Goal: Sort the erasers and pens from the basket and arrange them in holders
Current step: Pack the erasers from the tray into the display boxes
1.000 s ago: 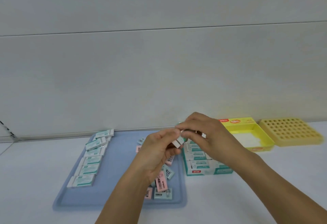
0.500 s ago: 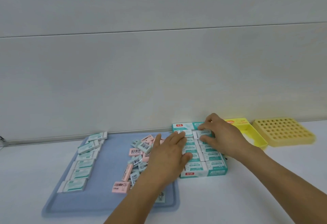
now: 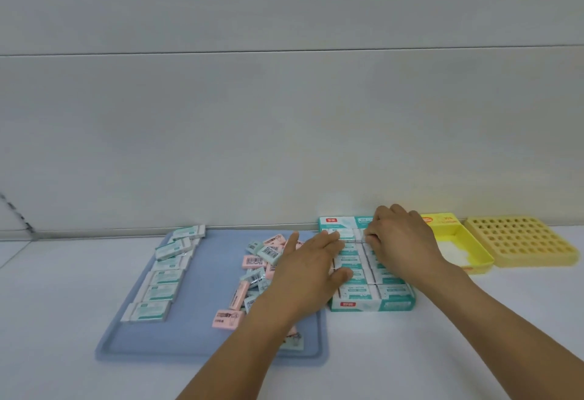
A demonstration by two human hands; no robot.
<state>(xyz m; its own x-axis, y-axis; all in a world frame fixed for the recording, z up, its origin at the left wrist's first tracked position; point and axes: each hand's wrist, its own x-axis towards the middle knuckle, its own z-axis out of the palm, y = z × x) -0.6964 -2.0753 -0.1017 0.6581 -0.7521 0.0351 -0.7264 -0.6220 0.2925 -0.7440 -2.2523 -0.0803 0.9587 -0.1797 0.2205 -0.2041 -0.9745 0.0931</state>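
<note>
Left hand, fingers flat, was laid on sleeved rectangular erasers packed in a teal card box; right hand pinched one. Loose erasers were left of it on a blue tray.

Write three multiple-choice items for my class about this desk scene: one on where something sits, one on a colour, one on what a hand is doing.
1. Where is the loose heap of erasers?
A. on the blue tray
B. in the yellow box
C. on the bare table

2. What colour is the holder with the grid of holes?
A. teal
B. yellow
C. pink

3. What is the left hand doing?
A. lying flat on the erasers in the teal box
B. lifting a pen
C. hanging idle

Answers: 1 A, the heap lies on the blue tray; 2 B, it is yellow all over; 3 A, straight fingers rest on the teal box.
</note>
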